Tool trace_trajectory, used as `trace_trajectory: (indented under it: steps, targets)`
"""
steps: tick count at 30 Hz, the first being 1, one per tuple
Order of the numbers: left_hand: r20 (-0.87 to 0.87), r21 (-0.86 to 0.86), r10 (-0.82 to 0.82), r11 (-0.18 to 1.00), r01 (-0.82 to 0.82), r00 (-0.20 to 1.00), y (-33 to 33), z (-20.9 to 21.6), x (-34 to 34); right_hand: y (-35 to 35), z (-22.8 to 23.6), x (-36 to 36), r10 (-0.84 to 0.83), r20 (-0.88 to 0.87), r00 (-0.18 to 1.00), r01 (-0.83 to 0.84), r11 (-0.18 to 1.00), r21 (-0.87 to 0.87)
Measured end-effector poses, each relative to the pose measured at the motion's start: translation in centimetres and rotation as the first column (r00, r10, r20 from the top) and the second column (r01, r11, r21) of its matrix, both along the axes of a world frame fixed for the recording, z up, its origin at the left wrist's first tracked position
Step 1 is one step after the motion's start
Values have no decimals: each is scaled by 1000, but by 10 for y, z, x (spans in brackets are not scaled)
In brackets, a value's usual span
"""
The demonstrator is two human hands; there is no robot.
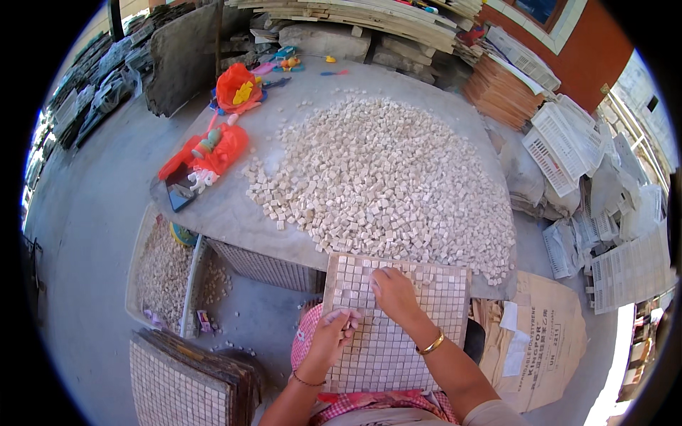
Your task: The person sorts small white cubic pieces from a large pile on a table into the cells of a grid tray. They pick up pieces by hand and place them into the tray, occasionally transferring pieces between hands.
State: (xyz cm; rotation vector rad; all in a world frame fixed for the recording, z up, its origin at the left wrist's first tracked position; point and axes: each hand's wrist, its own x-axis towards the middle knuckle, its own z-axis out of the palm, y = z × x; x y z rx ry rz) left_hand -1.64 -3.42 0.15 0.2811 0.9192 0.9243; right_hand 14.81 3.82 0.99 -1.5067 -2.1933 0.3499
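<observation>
A square grid tray lies across my lap, its cells largely filled with small whitish stone mosaic tiles. Some cells in the upper part look bare and brownish. My right hand, with a gold bangle at the wrist, reaches to the upper middle of the tray, fingertips pinched together against the grid. Whatever is between them is hidden. Lower and to the left, my left hand hovers over the tray's left side, its fingers curled in; what they hold is too small to make out.
Ahead, a heap of loose tiles covers a grey table. Red plastic bags and toys lie at its left. A white bin of tiles and stacked filled trays stand at left. White crates and a paper sack are at right.
</observation>
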Motion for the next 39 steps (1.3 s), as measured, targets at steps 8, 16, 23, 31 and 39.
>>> trace_trajectory:
  steps: [8, 16, 23, 31, 39]
  targets:
    - [263, -49, -110, 991, 127, 959, 3, -7, 20, 0, 27, 23, 56, -284, 957, -138, 950, -280]
    - [677, -79, -72, 982, 170, 732, -21, -27, 20, 38, -8, 19, 1, -19, 1000, -1, 999, 34]
    - [565, -210, 32, 972, 107, 824, -19, -15, 18, 44, 8, 23, -199, -280, 939, 66, 904, -422]
    - [554, -77, -56, 990, 118, 831, -19, -18, 18, 31, 26, 44, -183, -376, 908, -45, 851, -523]
    - [441, -65, -97, 988, 139, 892, -21, -17, 18, 23, -11, 43, -51, -191, 980, 22, 988, -153]
